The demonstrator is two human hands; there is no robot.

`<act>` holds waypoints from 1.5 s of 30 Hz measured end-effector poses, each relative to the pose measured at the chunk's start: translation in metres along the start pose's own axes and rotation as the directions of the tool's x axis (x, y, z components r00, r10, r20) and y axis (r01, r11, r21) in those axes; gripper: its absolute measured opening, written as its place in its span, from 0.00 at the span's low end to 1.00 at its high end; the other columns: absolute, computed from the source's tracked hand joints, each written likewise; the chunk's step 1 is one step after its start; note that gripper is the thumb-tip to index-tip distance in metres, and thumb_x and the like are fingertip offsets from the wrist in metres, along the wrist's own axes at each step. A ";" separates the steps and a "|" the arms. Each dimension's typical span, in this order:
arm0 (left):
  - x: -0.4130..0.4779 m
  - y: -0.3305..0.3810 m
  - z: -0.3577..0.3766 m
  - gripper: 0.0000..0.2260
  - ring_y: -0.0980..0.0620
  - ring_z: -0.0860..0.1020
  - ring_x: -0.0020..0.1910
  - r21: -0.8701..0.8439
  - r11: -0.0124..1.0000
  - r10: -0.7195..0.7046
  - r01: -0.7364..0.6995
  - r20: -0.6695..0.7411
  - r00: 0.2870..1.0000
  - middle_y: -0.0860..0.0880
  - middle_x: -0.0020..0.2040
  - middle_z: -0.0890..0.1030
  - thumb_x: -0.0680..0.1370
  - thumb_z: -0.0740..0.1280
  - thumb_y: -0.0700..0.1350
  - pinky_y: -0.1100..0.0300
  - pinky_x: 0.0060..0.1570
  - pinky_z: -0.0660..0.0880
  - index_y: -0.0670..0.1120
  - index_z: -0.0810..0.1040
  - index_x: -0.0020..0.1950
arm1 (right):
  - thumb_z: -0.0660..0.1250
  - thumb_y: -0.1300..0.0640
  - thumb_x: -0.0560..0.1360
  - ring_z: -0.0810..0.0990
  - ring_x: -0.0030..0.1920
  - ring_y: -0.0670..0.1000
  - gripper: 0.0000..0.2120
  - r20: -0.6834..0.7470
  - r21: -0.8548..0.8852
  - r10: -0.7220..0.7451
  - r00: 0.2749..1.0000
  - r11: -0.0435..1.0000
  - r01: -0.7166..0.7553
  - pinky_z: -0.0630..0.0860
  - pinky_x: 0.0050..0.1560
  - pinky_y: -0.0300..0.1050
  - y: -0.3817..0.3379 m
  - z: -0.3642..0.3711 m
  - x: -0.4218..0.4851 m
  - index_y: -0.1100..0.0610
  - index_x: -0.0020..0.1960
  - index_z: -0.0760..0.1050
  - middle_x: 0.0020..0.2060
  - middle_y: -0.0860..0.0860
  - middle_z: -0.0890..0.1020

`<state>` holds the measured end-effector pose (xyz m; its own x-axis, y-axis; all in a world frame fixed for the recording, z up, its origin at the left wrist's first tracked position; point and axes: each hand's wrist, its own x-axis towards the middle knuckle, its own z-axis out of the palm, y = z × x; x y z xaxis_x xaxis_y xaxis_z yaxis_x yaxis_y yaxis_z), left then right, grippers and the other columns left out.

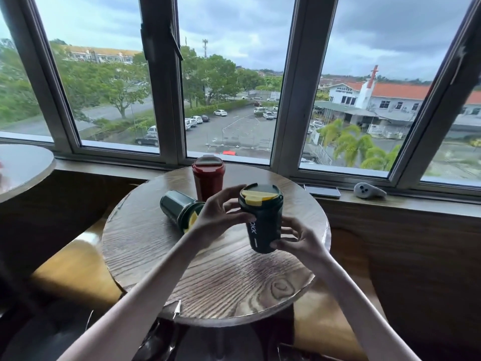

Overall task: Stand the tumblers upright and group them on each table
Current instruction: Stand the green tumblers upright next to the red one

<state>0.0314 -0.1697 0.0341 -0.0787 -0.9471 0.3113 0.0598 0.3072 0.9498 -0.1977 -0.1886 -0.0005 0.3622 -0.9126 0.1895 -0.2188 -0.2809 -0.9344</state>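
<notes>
A dark green tumbler with a yellow lid (261, 212) is held upright just above the round wooden table (223, 280). My left hand (221, 213) grips its upper side and my right hand (299, 237) holds its lower body. A second dark green tumbler (177, 205) lies on its side to the left, its yellow lid end partly hidden behind my left hand. A red tumbler (208, 175) stands upright at the table's far edge near the window.
A window sill behind the table carries a dark phone (322, 191) and a grey controller-like object (368, 190). Part of another round table (23, 170) shows at the left. Wooden bench seating surrounds the table.
</notes>
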 end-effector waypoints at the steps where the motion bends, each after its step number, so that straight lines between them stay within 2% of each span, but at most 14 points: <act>1: 0.000 -0.003 0.001 0.35 0.46 0.80 0.58 -0.004 1.000 -0.002 0.002 0.001 1.000 0.46 0.58 0.82 0.58 0.81 0.42 0.56 0.52 0.78 0.47 0.75 0.64 | 0.79 0.56 0.60 0.81 0.54 0.47 0.29 0.003 -0.029 0.013 1.000 0.999 -0.013 0.79 0.54 0.44 0.002 -0.001 -0.001 0.47 0.58 0.73 0.54 0.50 0.81; 5: 0.000 -0.013 0.008 0.38 0.44 0.79 0.60 0.007 1.000 0.001 -0.001 0.023 1.000 0.44 0.59 0.82 0.56 0.83 0.49 0.50 0.58 0.77 0.47 0.75 0.65 | 0.77 0.63 0.65 0.79 0.56 0.45 0.28 0.005 -0.117 0.035 0.999 0.993 -0.034 0.76 0.60 0.50 0.009 -0.003 -0.003 0.45 0.58 0.71 0.54 0.47 0.81; 9: -0.003 -0.018 0.014 0.35 0.50 0.80 0.56 0.008 1.000 0.013 -0.013 -0.002 1.000 0.48 0.56 0.83 0.57 0.82 0.50 0.57 0.54 0.78 0.51 0.75 0.62 | 0.77 0.62 0.65 0.79 0.56 0.45 0.28 0.015 -0.120 0.042 0.999 0.992 -0.040 0.77 0.58 0.45 0.011 -0.004 -0.007 0.46 0.59 0.69 0.54 0.48 0.81; 14: -0.012 -0.030 0.024 0.26 0.55 0.81 0.53 0.130 0.991 0.035 -0.025 -0.078 0.996 0.49 0.53 0.82 0.65 0.77 0.40 0.61 0.50 0.78 0.51 0.75 0.60 | 0.76 0.63 0.66 0.80 0.52 0.42 0.27 -0.003 -0.097 0.049 0.999 0.994 -0.049 0.76 0.50 0.32 0.011 -0.004 -0.013 0.52 0.61 0.69 0.53 0.49 0.81; 18: -0.025 -0.032 0.027 0.21 0.54 0.82 0.50 0.193 0.981 0.030 -0.003 -0.138 0.990 0.50 0.51 0.83 0.69 0.75 0.36 0.61 0.50 0.78 0.45 0.76 0.60 | 0.76 0.61 0.68 0.81 0.52 0.44 0.28 -0.013 -0.155 0.049 0.999 0.987 -0.050 0.77 0.51 0.34 0.010 -0.002 -0.018 0.53 0.64 0.70 0.51 0.49 0.81; 20: -0.035 -0.029 0.025 0.18 0.54 0.82 0.49 0.235 0.972 0.036 0.001 -0.155 0.987 0.49 0.51 0.83 0.71 0.74 0.38 0.62 0.49 0.78 0.48 0.77 0.58 | 0.75 0.57 0.69 0.80 0.50 0.46 0.26 -0.093 -0.256 0.033 0.995 0.965 -0.056 0.76 0.48 0.35 0.011 0.000 -0.025 0.52 0.63 0.71 0.49 0.48 0.80; 23: -0.059 -0.023 0.016 0.15 0.56 0.81 0.47 0.297 0.955 0.060 -0.001 -0.189 0.980 0.49 0.50 0.83 0.72 0.73 0.40 0.63 0.48 0.79 0.52 0.77 0.55 | 0.74 0.55 0.70 0.78 0.43 0.43 0.17 -0.239 -0.365 -0.141 0.961 0.930 0.046 0.73 0.43 0.33 0.009 0.011 -0.047 0.47 0.55 0.73 0.44 0.43 0.79; 28: -0.103 -0.003 -0.026 0.16 0.58 0.81 0.48 0.389 0.921 0.087 0.008 -0.225 0.971 0.52 0.48 0.83 0.70 0.74 0.46 0.66 0.48 0.78 0.51 0.77 0.56 | 0.72 0.54 0.71 0.77 0.45 0.41 0.12 -0.057 -0.388 -0.319 0.946 0.880 0.273 0.72 0.46 0.29 -0.021 0.052 -0.069 0.50 0.54 0.76 0.42 0.41 0.77; 32: -0.117 0.007 -0.082 0.19 0.59 0.80 0.52 0.467 0.883 0.095 0.044 -0.270 0.958 0.59 0.52 0.82 0.66 0.72 0.57 0.69 0.47 0.76 0.56 0.76 0.56 | 0.71 0.50 0.72 0.75 0.49 0.38 0.15 0.045 -0.381 -0.331 0.943 0.866 0.322 0.70 0.49 0.27 -0.038 0.082 -0.055 0.48 0.57 0.75 0.45 0.40 0.76; 35: -0.108 0.007 -0.122 0.21 0.60 0.79 0.55 0.515 0.854 0.090 0.070 -0.279 0.956 0.59 0.54 0.81 0.64 0.73 0.59 0.66 0.48 0.76 0.57 0.77 0.55 | 0.70 0.47 0.72 0.75 0.52 0.38 0.17 0.072 -0.356 -0.329 0.942 0.874 0.332 0.73 0.51 0.32 -0.045 0.101 -0.036 0.48 0.59 0.73 0.49 0.41 0.76; 38: -0.088 0.003 -0.154 0.22 0.61 0.77 0.59 0.547 0.835 0.083 0.059 -0.230 0.970 0.57 0.57 0.80 0.63 0.73 0.59 0.62 0.52 0.76 0.63 0.77 0.56 | 0.71 0.47 0.71 0.75 0.54 0.40 0.23 0.045 -0.354 -0.297 0.954 0.888 0.293 0.75 0.53 0.36 -0.050 0.118 -0.008 0.50 0.63 0.71 0.54 0.45 0.76; 40: -0.069 -0.001 -0.171 0.23 0.62 0.75 0.61 0.604 0.796 0.080 0.037 -0.166 0.983 0.57 0.60 0.78 0.62 0.74 0.60 0.66 0.51 0.75 0.66 0.75 0.57 | 0.72 0.47 0.70 0.74 0.57 0.42 0.28 0.031 -0.367 -0.245 0.969 0.899 0.239 0.74 0.53 0.36 -0.052 0.128 0.011 0.51 0.66 0.68 0.58 0.47 0.74; 42: -0.049 -0.006 -0.183 0.28 0.60 0.73 0.62 0.666 0.746 0.085 -0.003 -0.091 0.992 0.54 0.62 0.76 0.63 0.76 0.60 0.66 0.53 0.76 0.62 0.73 0.62 | 0.74 0.45 0.68 0.72 0.59 0.45 0.33 0.006 -0.382 -0.197 0.980 0.906 0.184 0.74 0.55 0.39 -0.052 0.137 0.028 0.51 0.68 0.65 0.61 0.49 0.71; 45: -0.017 -0.015 -0.201 0.33 0.61 0.71 0.62 0.734 0.670 0.104 -0.112 0.056 0.993 0.54 0.65 0.73 0.65 0.77 0.58 0.69 0.54 0.75 0.54 0.72 0.68 | 0.75 0.41 0.64 0.69 0.64 0.49 0.42 0.004 -0.393 -0.093 0.996 0.915 0.087 0.74 0.62 0.51 -0.051 0.148 0.046 0.50 0.71 0.59 0.65 0.52 0.67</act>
<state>0.2316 -0.1766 0.0081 -0.1274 -0.9032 0.4099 -0.6813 0.3800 0.6257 -0.0358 -0.1726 0.0109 0.3848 -0.8814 0.2740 -0.5250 -0.4531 -0.7205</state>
